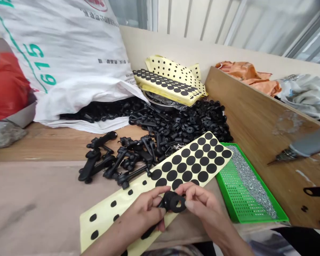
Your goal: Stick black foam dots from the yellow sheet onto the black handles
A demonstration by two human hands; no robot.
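Note:
My left hand (141, 213) is closed round a black plastic crank handle (165, 200), its lower end showing under the palm. Pinched between thumb and fingers of my right hand (206, 204) is a black ring-shaped foam sticker (173, 206), against the round end of that piece. Whether the ring is stuck down I cannot tell. Beneath both hands lies a pale yellow backing sheet (104, 217) with rows of round black stickers; on its near-left part only small black dots are left. Several similar black handles (122, 156) lie in a cluster beyond the sheet.
A pile of small black parts (189, 122) sits behind, with more sticker sheets (173, 85) on top. A green basket (230, 209) of small metal pieces stands right. Further right, an electric screwdriver (306, 145) lies by a wooden board (237, 92). A white sack (77, 53) stands back left.

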